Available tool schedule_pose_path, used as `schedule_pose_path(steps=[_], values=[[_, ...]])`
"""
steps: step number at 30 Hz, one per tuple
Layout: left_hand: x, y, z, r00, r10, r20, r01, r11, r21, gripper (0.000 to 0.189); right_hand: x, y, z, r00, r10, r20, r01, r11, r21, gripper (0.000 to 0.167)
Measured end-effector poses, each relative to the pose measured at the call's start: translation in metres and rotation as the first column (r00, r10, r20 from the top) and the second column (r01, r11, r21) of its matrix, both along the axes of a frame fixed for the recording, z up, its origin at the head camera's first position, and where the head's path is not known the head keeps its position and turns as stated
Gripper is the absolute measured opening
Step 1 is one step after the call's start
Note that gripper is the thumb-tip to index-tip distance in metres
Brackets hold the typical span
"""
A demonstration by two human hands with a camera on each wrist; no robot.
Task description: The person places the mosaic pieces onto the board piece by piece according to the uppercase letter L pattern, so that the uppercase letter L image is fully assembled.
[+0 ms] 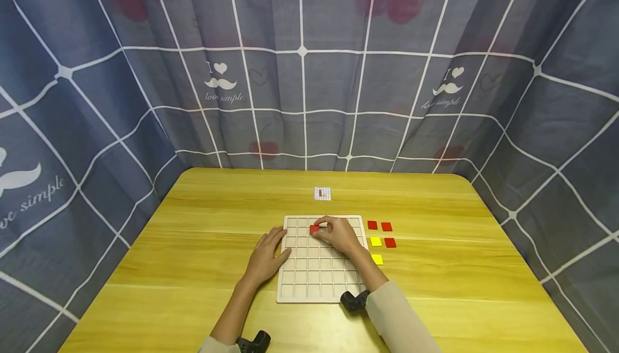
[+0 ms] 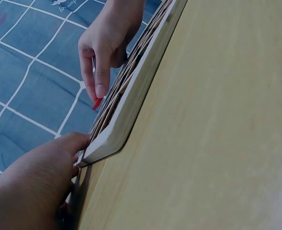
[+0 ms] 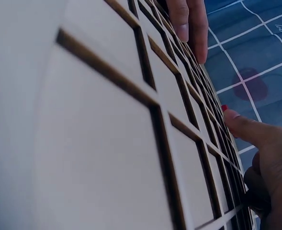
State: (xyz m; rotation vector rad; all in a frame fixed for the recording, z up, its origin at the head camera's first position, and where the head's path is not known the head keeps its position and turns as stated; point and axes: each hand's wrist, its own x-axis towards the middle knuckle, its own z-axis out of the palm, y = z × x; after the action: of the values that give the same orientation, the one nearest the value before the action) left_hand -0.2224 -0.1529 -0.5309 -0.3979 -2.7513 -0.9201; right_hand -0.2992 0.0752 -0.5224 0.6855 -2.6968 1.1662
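A pale wooden board (image 1: pixel 309 293) with a raised grid of square cells lies on the table. Over one of its upper cells my right hand (image 1: pixel 340 235) pinches a red square tile (image 1: pixel 313 230) between thumb and fingers. The left wrist view shows that tile (image 2: pixel 97 103) tilted, close above the grid. Along the board's left edge rests my left hand (image 1: pixel 263 256), fingers extended and thumb on the rim. In the right wrist view only a bit of the red tile (image 3: pixel 224 108) shows past the right thumb.
To the right of the board lie several loose tiles: red ones (image 1: pixel 390 243) and yellow ones (image 1: pixel 375 242). A small printed grid card (image 1: pixel 322 194) lies beyond the board. A grey-blue checked curtain (image 1: pixel 271 84) surrounds the wooden table (image 1: pixel 217 202) at the back and sides.
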Motion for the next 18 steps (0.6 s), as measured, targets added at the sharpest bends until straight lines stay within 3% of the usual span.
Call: schedule_pose_path(steps=[12, 18], values=[[0.000, -0.003, -0.001, 1.000, 0.001, -0.010, -0.001, 1.000, -0.002, 0.053, 0.001, -0.004, -0.003, 0.999, -0.006, -0.041, 0.010, 0.995, 0.097, 0.029], [0.000, -0.001, -0.003, 1.000, -0.010, -0.010, 0.010, 1.000, -0.001, 0.052, 0.005, 0.009, 0.002, 0.999, -0.039, 0.007, 0.039, 0.999, -0.009, 0.036]])
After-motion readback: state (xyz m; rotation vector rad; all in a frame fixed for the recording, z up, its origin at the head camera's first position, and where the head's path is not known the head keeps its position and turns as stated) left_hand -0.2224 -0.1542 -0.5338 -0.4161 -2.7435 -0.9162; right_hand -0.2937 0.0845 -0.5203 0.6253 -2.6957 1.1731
